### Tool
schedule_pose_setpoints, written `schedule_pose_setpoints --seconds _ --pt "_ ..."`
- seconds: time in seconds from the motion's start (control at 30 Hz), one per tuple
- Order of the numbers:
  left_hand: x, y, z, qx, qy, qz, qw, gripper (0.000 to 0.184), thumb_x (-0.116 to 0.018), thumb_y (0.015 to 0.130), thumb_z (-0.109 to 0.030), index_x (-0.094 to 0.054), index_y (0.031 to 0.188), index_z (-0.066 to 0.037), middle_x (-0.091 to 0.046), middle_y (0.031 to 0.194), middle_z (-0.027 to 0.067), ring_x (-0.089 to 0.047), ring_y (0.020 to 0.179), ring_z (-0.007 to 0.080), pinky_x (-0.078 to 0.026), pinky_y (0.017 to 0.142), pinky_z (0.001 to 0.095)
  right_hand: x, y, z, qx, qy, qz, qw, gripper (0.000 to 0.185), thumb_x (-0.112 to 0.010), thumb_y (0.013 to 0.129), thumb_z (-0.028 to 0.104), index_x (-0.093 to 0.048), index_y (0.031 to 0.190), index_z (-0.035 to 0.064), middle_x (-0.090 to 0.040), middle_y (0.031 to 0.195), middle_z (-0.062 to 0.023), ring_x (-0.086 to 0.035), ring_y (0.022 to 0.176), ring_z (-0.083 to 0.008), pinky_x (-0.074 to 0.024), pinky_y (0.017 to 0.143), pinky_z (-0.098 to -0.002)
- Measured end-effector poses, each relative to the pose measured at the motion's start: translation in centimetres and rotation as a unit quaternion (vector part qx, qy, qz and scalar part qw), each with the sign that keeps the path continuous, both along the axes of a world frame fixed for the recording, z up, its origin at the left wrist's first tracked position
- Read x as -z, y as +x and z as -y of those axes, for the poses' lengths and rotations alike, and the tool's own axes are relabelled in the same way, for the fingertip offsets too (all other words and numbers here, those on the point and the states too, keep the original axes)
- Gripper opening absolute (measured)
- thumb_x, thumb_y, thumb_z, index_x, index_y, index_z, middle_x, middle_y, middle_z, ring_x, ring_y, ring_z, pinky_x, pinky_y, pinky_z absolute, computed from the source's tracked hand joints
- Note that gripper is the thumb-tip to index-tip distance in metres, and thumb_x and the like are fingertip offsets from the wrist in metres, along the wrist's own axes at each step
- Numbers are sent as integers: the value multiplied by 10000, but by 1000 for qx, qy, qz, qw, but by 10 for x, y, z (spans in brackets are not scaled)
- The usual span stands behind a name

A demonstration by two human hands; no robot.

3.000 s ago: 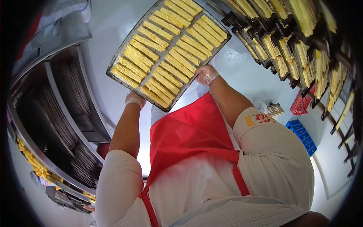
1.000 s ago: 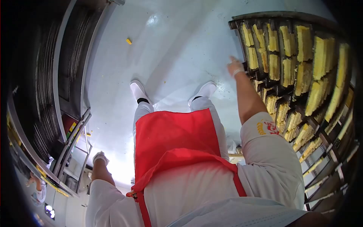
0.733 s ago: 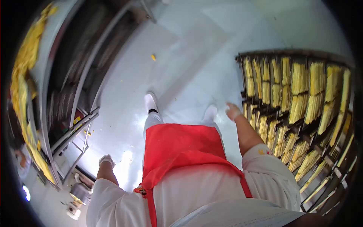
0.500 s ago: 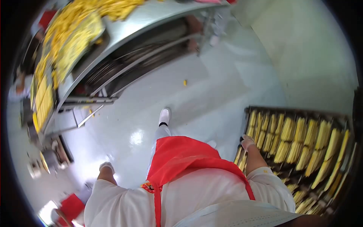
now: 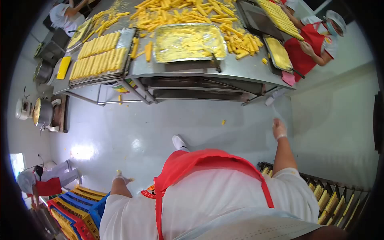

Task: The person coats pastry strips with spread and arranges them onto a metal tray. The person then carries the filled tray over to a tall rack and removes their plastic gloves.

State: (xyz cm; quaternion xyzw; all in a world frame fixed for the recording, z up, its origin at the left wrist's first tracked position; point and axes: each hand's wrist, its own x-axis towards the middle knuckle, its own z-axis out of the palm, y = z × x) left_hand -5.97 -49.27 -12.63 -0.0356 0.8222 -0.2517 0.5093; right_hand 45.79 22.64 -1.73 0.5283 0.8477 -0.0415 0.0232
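My left hand (image 5: 123, 177), in a clear glove, hangs low over the floor, its fingers partly spread and holding nothing I can see. Nearest to it are stacked coloured crates (image 5: 86, 206). My right hand (image 5: 279, 130), also gloved, is stretched forward above the floor on the right. Its fingers look curled in, with nothing visible in them. Behind my right arm stands a rack of trays (image 5: 312, 178) bearing long yellow pieces. Ahead, a metal table (image 5: 140, 69) carries loose yellow sticks (image 5: 184, 14), a tray smeared with yellow (image 5: 190, 42) and a tray with neat rows of sticks (image 5: 98, 60).
A co-worker in a red apron (image 5: 310, 44) stands at the table's right end, hands at a tray. Another person is at the far left corner, and one bends near the crates (image 5: 50, 186). A large pot (image 5: 43, 112) stands left. A small yellow piece (image 5: 223, 122) lies on the floor.
My view has turned left, so the table now lies straight ahead and the rack is mostly behind my right arm. My right hand has moved from beside the rack to forward over the floor.
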Motion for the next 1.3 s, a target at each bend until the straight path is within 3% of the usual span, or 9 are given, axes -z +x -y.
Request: schedule_pose_setpoints --seconds 0.1,0.13,0.2,0.27,0.5,0.7,0.8,1.17,1.3 --pt "-27 -30 10 60 -33 72 995 595 -659 830 -452 -550 1333 -152 -545 1369 68 -505 1275 252 -446 1022 366 -36 -102 -32 -41 29 -57 997 268 -539 906 173 -624 1144 84 -643 1116 -184 -598 1046 -371 -476 918 -442" --pt "-18 -31 34 104 -20 86 991 364 -555 897 -345 -667 1186 -154 -582 1324 57 -528 1248 269 -467 992 369 -43 -127 -44 -46 43 -111 992 253 -553 899 175 -639 1120 84 -647 1107 -182 -602 1038 -368 -480 908 -442" --pt "54 -25 128 298 -14 211 931 342 -515 912 -244 -646 1219 -170 -574 1338 29 -528 1250 266 -474 981 373 -68 -187 -59 -72 78 -130 986 234 -573 885 165 -651 1089 80 -657 1070 -178 -611 1012 -362 -488 882 -442" --pt "22 -3 121 162 -8 170 972 342 -537 908 -283 -652 1210 -171 -578 1329 40 -537 1241 246 -489 962 376 -79 -239 -81 -124 128 -183 967 217 -573 878 156 -655 1064 80 -661 1040 -176 -613 997 -359 -486 874 -443" --pt "-11 22 128 50 16 142 988 313 -543 901 -282 -668 1163 -166 -605 1271 43 -566 1188 247 -500 937 370 -108 -440 -122 -218 117 -230 941 300 -565 866 159 -628 1150 88 -647 1113 -180 -582 1068 -363 -452 939 -437" --pt "-36 14 82 -46 35 95 994 291 -547 896 -282 -682 1124 -161 -627 1221 45 -591 1143 247 -510 917 365 -86 -601 -182 -172 -92 -205 959 375 -534 918 221 -564 1284 143 -553 1332 -137 -505 1240 -317 -407 1033 -419" --pt "-51 2 55 -86 38 82 992 281 -549 893 -281 -689 1104 -159 -639 1197 47 -603 1120 247 -515 906 363 -73 -665 -210 -140 -35 -23 989 385 -494 977 271 -501 1355 200 -420 1467 -63 -409 1334 -276 -381 1087 -430" --pt "-64 -77 17 -121 43 60 990 252 -557 883 -280 -715 1031 -151 -680 1106 52 -648 1037 249 -533 868 354 -52 -737 -242 -143 -77 8 987 313 -477 986 232 -544 1288 184 -510 1381 -91 -499 1244 -306 -435 1024 -463" --pt "-50 -146 32 -69 52 62 994 245 -560 879 -279 -725 1005 -148 -695 1073 53 -665 1007 249 -540 855 351 -54 -704 -236 -167 -119 -227 952 291 -577 949 234 -592 1228 153 -608 1249 -97 -559 1170 -299 -468 960 -446"
